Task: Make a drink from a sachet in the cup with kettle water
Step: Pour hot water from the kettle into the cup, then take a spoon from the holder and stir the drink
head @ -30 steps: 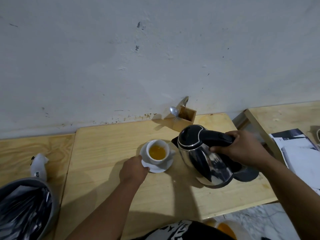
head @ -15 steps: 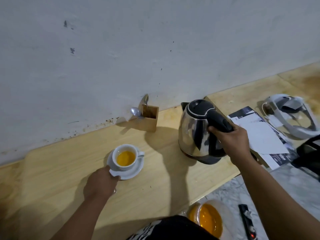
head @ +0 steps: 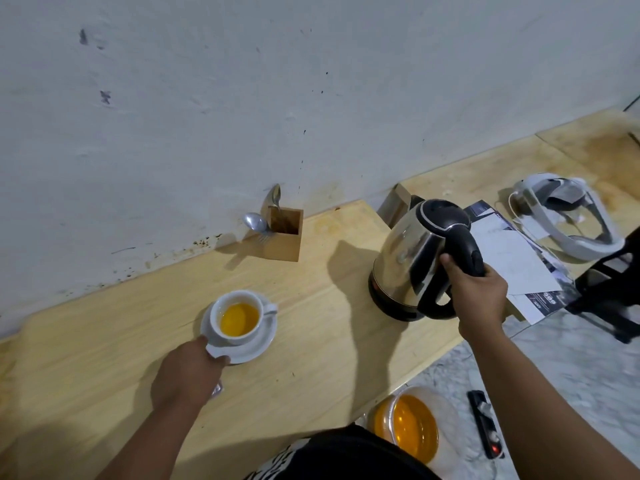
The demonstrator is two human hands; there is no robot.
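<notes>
A white cup (head: 221,327) holding orange-yellow liquid stands on a white saucer (head: 263,341) on the wooden table (head: 104,341). My left hand (head: 188,375) grips the saucer's near rim, and a bit of silver wrapper peeks out under that hand. To the right, a steel kettle (head: 405,258) with a black lid and handle stands upright on its base on the table. My right hand (head: 479,292) is closed around the kettle's black handle.
A wooden holder (head: 285,233) with spoons stands against the white wall. Papers (head: 512,261) and a white headset (head: 568,216) lie right of the kettle. On the marble floor below the table's edge are a container of orange liquid (head: 408,424) and a power strip (head: 485,424).
My right hand carried the kettle away from the cup, from tilted to upright, and set it down at the right. My left hand stayed on the saucer. The view swung right.
</notes>
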